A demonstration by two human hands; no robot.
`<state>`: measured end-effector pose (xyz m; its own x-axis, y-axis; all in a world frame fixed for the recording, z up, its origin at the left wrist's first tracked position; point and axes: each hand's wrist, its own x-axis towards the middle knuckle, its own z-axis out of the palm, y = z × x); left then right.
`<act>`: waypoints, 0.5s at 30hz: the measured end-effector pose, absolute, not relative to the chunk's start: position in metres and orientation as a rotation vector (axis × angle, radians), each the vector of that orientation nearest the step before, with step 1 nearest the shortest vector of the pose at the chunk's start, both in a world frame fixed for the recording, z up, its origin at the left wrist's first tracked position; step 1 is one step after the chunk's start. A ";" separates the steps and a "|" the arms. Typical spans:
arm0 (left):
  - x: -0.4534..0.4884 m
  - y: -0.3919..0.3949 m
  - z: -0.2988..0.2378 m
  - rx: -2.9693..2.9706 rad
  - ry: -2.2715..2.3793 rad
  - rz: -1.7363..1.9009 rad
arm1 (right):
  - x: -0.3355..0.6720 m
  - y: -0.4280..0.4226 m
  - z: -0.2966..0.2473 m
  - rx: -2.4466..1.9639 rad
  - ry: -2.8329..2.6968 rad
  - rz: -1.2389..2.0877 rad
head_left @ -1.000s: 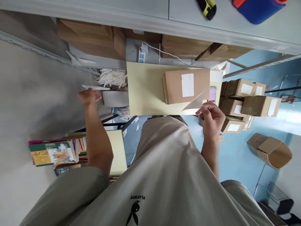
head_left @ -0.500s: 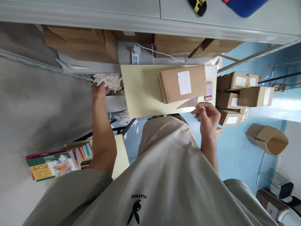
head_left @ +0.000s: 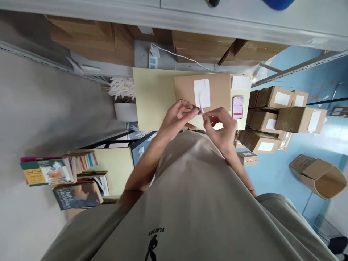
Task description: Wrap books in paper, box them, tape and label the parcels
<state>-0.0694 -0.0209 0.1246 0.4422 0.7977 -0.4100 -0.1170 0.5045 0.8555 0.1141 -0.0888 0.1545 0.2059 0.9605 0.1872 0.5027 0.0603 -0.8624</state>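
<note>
A thin white sheet of paper [head_left: 201, 102], seen nearly edge-on, stands over a brown cardboard box [head_left: 185, 87]. My right hand [head_left: 221, 127] pinches its lower end between thumb and fingers. My left hand [head_left: 176, 119] is just left of the sheet, fingers partly bent and apart, thumb tip near the paper's edge; contact there is unclear. The box lies on a pale yellow board [head_left: 152, 101] and has a white label [head_left: 206, 87] on its top face, partly behind the sheet.
A phone [head_left: 237, 107] and white papers [head_left: 241, 82] lie right of the box. At left is a white bin [head_left: 125, 111] heaped with paper strips [head_left: 121, 88]. Books [head_left: 49, 172] are lower left; labelled boxes [head_left: 290, 117] are stacked right. A shelf edge [head_left: 174, 23] runs across the top.
My left hand has left the strip-filled bin and moved right to the sheet. My right hand has shifted left, and the sheet has turned from flat to nearly edge-on. The view has shifted.
</note>
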 end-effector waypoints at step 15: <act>0.031 -0.063 0.078 0.919 1.302 0.835 | 0.212 -0.101 0.097 -1.583 -0.853 1.428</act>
<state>0.0310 -0.0628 0.0781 0.0940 0.9052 -0.4145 0.0010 0.4163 0.9092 0.2119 -0.1008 0.0966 0.1272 0.8914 -0.4350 -0.0389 -0.4337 -0.9002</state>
